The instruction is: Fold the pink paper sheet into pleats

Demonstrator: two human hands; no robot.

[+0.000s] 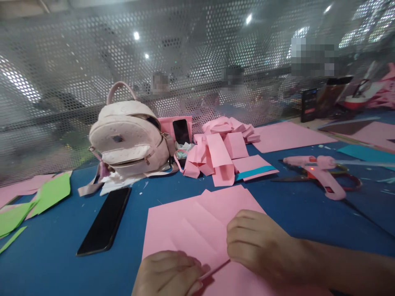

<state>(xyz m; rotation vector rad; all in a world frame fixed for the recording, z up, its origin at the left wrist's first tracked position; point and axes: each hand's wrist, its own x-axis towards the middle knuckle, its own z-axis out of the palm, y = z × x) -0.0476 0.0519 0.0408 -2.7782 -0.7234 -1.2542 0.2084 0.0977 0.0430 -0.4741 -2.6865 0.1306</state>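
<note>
A pink sheet of paper [191,213] lies on the blue table in front of me, with slanting crease lines across it. My left hand [169,273] is at its lower left, fingers curled around a raised folded edge of the paper. On the right, my right hand [256,240] is closed on the same edge, knuckles up. Between the two hands the edge forms a thin ridge. Both thumbs are mostly hidden. Just beyond the sheet is a heap of folded pink paper pieces [220,152], one with a blue strip.
A black phone [105,222] lies to the left, below a pale pink backpack [129,135]. Green paper [54,193] is at far left. A pink glue gun [317,170] with its light lit rests over scissors [354,181] on the right. A perforated metal screen [191,53] stands behind.
</note>
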